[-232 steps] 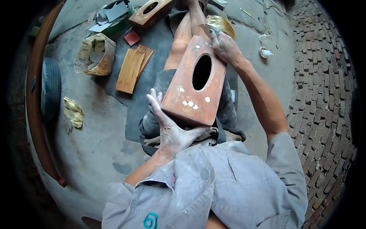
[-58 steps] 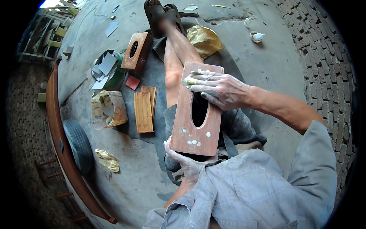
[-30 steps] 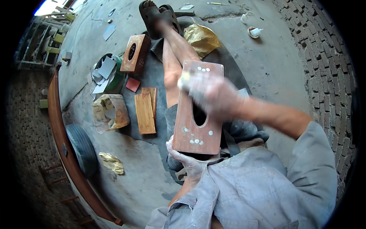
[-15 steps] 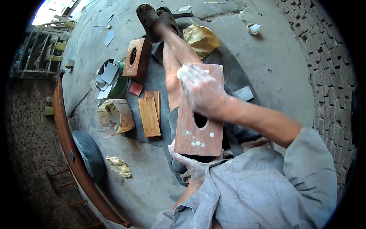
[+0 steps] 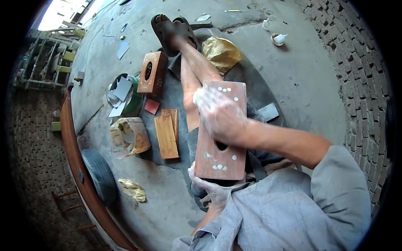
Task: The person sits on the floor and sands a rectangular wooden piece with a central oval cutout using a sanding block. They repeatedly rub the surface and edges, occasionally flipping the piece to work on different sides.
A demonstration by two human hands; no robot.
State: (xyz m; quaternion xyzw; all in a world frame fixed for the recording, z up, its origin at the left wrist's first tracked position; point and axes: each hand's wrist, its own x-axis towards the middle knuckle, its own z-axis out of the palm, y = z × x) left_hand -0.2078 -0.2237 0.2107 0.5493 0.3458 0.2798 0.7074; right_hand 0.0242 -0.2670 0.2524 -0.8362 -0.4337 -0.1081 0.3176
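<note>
A reddish-brown wooden tissue box (image 5: pixel 224 161) with an oval opening and pale round inlaid dots lies across my lap. My left hand (image 5: pixel 213 188) is closed on its near end, thumb along the left side; the other fingers are hidden beneath. Over the top face, partly covering the oval hole, my right hand (image 5: pixel 220 115) is curled down near the left edge. Motion blurs it, and white dust coats its fingers. Something pale yellowish shows at its fingertips, too smeared to name.
A second tissue box (image 5: pixel 151 73) stands ahead-left, near a green bucket (image 5: pixel 135 98) of sheets and a cut-open container (image 5: pixel 140 136). Two thin wooden boards (image 5: pixel 166 136), a red block (image 5: pixel 151 106), crumpled yellow paper (image 5: pixel 222 54), a tyre (image 5: pixel 98 173) and a white bottle (image 5: pixel 279 39) lie around.
My right hand has slid toward me along the box top, uncovering dots at the far end and covering more of the oval hole. The whole scene sits slightly lower in view.
</note>
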